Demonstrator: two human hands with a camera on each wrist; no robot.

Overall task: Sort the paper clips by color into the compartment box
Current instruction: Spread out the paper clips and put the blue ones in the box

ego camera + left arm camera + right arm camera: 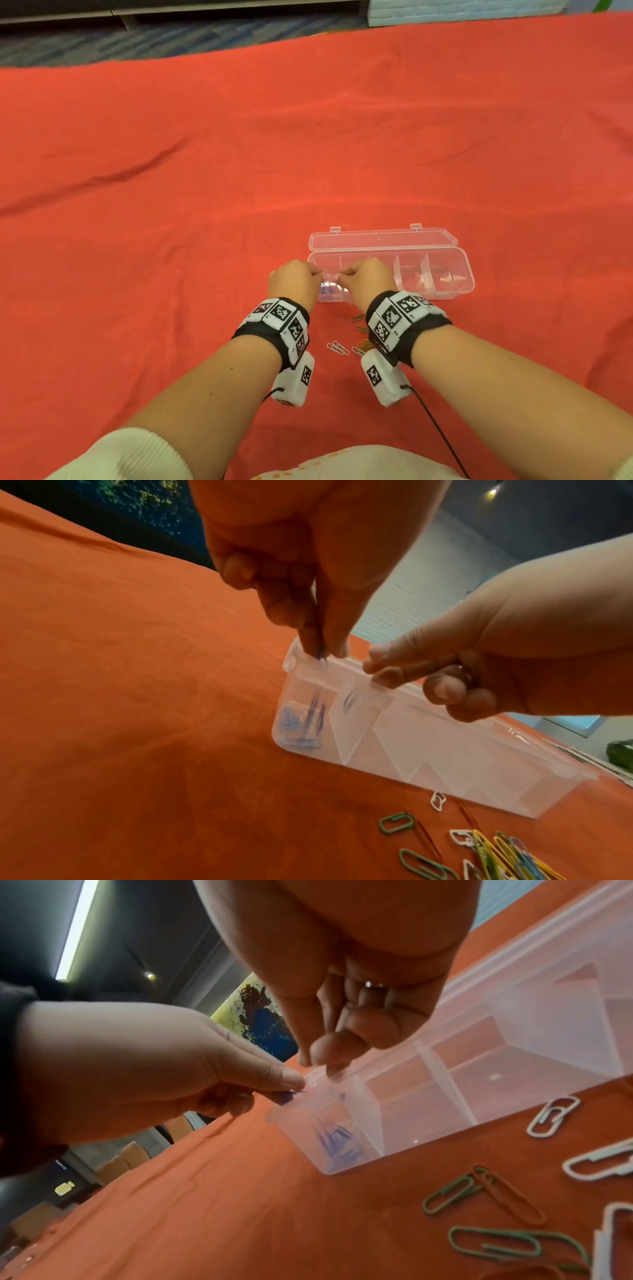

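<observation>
Now your left hand [301,569] pinches a blue clip [321,654] over the compartment box's [455,270] end cell — your right hand [359,993] pinches its rim; loose clips [496,1242] lie beside it.

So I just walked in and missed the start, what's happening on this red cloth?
A person is sorting paper clips by colour into a clear compartment box whose lid is open. The left hand pinches a dark blue clip over the end compartment, where blue clips already lie. The right hand pinches the box's rim next to it. Green, white, yellow and red loose clips wait on the cloth in front of the box.
</observation>
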